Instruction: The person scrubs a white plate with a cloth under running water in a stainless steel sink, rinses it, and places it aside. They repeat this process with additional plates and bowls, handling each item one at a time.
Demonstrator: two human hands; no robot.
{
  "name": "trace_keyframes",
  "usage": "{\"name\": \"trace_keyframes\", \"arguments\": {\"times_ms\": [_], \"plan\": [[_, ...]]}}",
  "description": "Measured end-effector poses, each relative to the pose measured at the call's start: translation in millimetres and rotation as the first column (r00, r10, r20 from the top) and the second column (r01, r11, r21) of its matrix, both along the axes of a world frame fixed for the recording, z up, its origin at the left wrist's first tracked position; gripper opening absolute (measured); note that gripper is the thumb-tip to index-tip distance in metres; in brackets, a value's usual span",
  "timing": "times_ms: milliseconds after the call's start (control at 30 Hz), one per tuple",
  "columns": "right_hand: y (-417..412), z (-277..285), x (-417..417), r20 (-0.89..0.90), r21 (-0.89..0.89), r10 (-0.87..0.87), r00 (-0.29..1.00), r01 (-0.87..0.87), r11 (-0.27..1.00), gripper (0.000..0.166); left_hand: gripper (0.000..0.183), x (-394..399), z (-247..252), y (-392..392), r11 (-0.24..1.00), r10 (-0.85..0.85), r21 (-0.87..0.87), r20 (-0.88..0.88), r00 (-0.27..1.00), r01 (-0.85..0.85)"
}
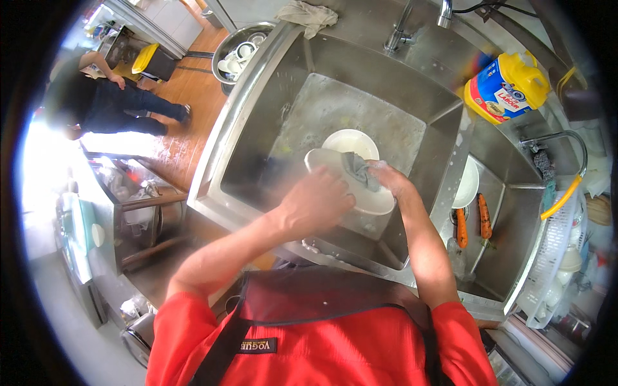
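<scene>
A white oval plate (378, 200) is tilted over the large steel sink basin (400, 106). My left hand (316, 199), blurred, is curled at the plate's near left side, its fingertips partly hidden. In my right hand (392, 177) a wet grey cloth (359, 169) is pressed onto the plate's surface, with suds on the fingers. Just beyond, a round white bowl (352, 140) sits in the basin, partly covered by the plate.
The smaller basin at right holds carrots (484, 217) and a white dish (466, 186). A yellow detergent jug (507, 89) stands behind. A faucet (398, 36), a rag (309, 15) and a metal bowl of dishes (227, 48) border the sink. Another person (106, 96) stands at left.
</scene>
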State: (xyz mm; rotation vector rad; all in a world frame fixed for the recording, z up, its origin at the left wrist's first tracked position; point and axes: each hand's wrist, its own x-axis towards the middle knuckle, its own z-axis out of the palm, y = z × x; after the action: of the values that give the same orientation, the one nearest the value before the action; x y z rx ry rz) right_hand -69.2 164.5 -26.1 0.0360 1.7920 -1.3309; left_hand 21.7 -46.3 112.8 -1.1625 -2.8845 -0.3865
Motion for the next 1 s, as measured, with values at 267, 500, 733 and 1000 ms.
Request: {"name": "trace_keyframes", "arguments": {"times_ms": [267, 500, 733, 1000], "plan": [[28.2, -30.1, -49.1, -0.384, -0.216, -0.337, 0.86, 0.271, 0.938, 0.021, 0.024, -33.6, -11.2, 8.4, 0.974, 0.199, 0.011, 0.448, 0.872, -0.227], [-41.7, 72.8, -2.5, -0.943, -0.178, -0.216, 0.252, 0.167, 0.97, 0.035, 0.03, -31.5, -54.1, -12.9, 0.583, 0.336, 0.266, 0.781, 0.526, -0.768], [-31.4, 54.7, -15.4, -0.048, -0.19, -0.548, 0.835, 0.531, 0.826, 0.043, 0.033, -19.9, -34.3, -9.5, 0.296, 0.22, 0.46, 0.82, 0.528, -0.837], [-33.6, 10.0, 41.1, -0.146, -0.445, -0.747, 0.648, 0.631, 0.635, 0.055, 0.04, -4.4, -56.1, 4.9, 0.105, 0.242, 0.491, 0.831, 0.501, -0.865]]}}
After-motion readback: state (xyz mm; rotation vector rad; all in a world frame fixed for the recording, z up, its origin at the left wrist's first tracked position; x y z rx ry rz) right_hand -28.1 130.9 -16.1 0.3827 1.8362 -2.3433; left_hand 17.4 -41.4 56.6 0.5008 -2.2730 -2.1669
